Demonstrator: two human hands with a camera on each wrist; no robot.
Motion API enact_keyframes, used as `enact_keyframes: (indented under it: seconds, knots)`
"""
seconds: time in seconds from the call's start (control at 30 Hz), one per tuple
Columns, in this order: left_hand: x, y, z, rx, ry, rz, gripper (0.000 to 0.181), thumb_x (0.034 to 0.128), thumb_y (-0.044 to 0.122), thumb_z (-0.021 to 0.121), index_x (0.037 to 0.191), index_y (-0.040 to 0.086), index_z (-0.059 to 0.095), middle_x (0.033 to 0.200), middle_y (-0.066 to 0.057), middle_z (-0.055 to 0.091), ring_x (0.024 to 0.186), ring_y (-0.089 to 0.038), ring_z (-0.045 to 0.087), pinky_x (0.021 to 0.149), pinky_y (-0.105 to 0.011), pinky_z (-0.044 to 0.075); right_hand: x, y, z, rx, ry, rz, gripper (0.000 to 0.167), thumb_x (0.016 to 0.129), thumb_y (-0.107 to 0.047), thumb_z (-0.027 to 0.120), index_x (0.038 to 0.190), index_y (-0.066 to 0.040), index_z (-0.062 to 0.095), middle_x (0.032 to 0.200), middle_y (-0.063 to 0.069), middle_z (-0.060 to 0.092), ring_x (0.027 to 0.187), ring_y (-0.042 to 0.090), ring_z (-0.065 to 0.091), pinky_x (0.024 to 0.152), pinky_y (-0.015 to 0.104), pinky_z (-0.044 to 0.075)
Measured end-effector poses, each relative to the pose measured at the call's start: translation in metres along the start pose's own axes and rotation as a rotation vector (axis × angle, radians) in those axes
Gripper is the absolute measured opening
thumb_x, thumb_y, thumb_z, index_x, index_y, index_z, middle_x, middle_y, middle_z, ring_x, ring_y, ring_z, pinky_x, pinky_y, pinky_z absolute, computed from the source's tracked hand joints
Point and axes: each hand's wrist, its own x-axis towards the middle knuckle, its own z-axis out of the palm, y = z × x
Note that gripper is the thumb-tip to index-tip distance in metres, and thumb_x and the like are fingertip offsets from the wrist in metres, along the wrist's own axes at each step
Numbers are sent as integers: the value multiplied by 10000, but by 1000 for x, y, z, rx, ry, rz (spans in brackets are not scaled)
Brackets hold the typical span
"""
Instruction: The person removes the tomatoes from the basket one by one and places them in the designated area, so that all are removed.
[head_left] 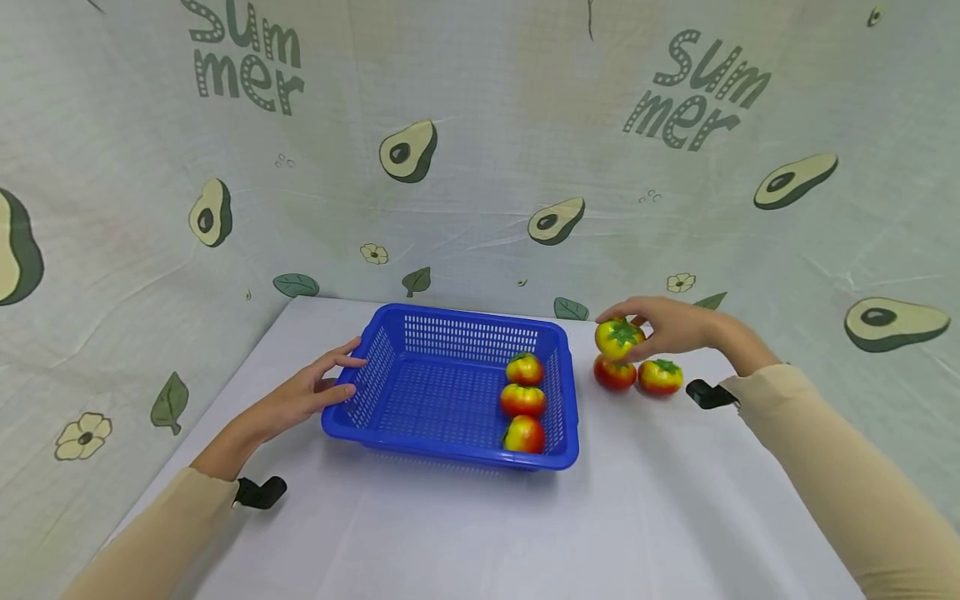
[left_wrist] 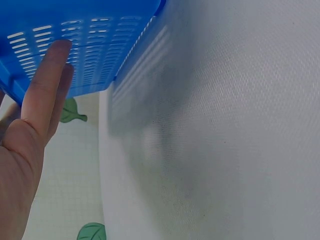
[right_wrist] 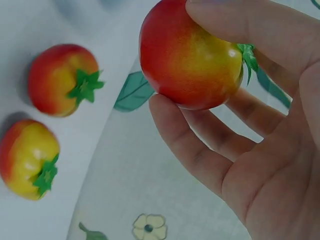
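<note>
Holding a tomato btwn thumb & curved fingers of our R hand, approx 3 o'clock from our L hand; its fairly straight fingers touch our blue basket, 9 o'clock side.

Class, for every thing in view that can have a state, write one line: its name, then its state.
Blue basket: open-topped, partly filled.
Basket fruits: three, in a row along the basket's right side.
Left hand: touching the basket's left side.
Right hand: holding one fruit.
Held fruit: lifted, red and yellow.
Loose fruits: two, outside the basket.
Printed cloth: hanging, creased.
</note>
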Motion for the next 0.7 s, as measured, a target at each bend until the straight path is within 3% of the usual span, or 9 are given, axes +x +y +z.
enact_keyframes:
  seconds: [0.2,0.43,0.7]
  knots:
    - [0,1,0,6,6,1,498,1094,208,608,1546,60,464,1800,-91,45,1581,-574,128,1182,-749,302,-10,18,-1,11,36,32,627,899,-241,865,1473,-195,618,1445,103,618,1297,417,582,1011,595,562]
    - [1,2,-1,4,3,-8,491,1092,209,609,1548,89,471,1800,-89,41,1504,-603,323,1142,-712,401,-26,46,-2,5,68,84,624,903,-221,856,1473,-159,609,1438,147,620,1257,473,596,916,564,610]
    - [1,2,-1,5,0,-6,486,1091,195,606,1545,82,474,1799,-98,43,1507,-608,312,1145,-719,391,-48,79,2,10,71,146,638,913,-230,850,1480,-96,589,1455,215,602,1222,488,601,895,586,607]
